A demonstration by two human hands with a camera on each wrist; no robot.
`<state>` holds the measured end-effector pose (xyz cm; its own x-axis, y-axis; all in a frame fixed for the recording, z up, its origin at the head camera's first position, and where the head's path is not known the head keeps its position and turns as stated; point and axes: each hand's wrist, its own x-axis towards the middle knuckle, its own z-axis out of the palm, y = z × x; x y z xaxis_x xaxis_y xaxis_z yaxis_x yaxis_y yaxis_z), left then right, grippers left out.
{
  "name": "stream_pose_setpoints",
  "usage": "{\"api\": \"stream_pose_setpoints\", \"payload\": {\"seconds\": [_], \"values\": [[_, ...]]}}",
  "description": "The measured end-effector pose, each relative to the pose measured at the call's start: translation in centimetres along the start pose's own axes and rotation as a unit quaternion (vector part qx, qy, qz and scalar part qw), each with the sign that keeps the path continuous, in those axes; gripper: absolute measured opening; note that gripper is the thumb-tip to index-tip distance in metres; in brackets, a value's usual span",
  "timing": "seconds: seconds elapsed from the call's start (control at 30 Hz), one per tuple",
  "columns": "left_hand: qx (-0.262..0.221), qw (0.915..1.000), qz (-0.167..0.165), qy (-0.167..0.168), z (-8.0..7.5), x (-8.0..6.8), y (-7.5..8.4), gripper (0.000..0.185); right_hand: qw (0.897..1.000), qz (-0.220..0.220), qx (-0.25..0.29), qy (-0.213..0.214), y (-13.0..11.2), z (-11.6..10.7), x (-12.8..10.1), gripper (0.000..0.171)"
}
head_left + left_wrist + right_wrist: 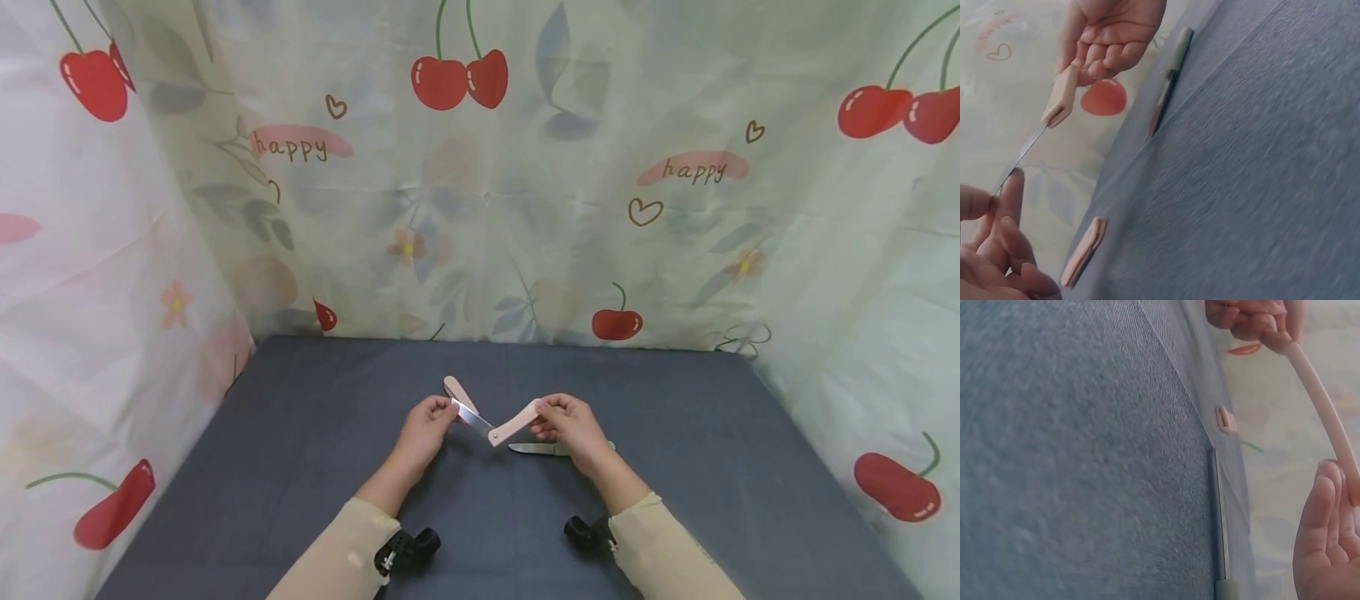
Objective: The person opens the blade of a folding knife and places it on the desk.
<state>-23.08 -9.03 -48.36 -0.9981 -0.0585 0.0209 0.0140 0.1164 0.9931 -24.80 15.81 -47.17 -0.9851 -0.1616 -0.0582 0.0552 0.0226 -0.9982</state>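
Both hands share the folding knife (491,425): left hand (426,427) pinching blade, right hand (572,425) gripping handle.

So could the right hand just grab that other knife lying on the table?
Probably not at once: the right hand is gripping the pink handle. The green-handled knife lies uncovered just beneath it, so nothing else blocks the way.

Soft, even light, faint shadows; wrist views blurred, head view edge-warped.

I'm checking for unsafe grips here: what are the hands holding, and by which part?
One folding knife, held between both hands. The left hand pinches the bare metal blade; the right hand grips the pale handle.
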Motion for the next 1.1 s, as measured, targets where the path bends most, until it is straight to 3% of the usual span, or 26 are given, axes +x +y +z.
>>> {"api": "stream_pose_setpoints", "payload": {"seconds": [0.23, 0.47, 0.63, 0.9, 1.1], "values": [[0.022, 0.9994, -0.02, -0.018, -0.9, 0.7, 0.7, 0.014, 0.998, 0.012, -0.04, -0.045, -0.3, -0.4, 0.3, 0.023], [0.054, 0.9957, -0.033, -0.067, -1.7, 1.3, 1.3, 0.01, 0.988, 0.014, -0.076, -0.136, -1.0, -1.2, 0.6, 0.021], [0.068, 0.9926, -0.027, -0.096, -2.1, 1.1, 1.8, 0.01, 0.981, 0.026, -0.097, -0.163, -1.3, -1.7, 0.5, 0.023], [0.049, 0.9929, -0.02, -0.107, -2.3, 1.2, 1.6, 0.017, 0.984, 0.034, -0.082, -0.153, -1.2, -1.7, 0.6, 0.02], [0.024, 0.9966, -0.035, -0.071, -2.0, 1.5, 1.1, 0.018, 0.993, 0.031, -0.04, -0.111, -0.9, -1.7, 0.6, 0.017]]}}
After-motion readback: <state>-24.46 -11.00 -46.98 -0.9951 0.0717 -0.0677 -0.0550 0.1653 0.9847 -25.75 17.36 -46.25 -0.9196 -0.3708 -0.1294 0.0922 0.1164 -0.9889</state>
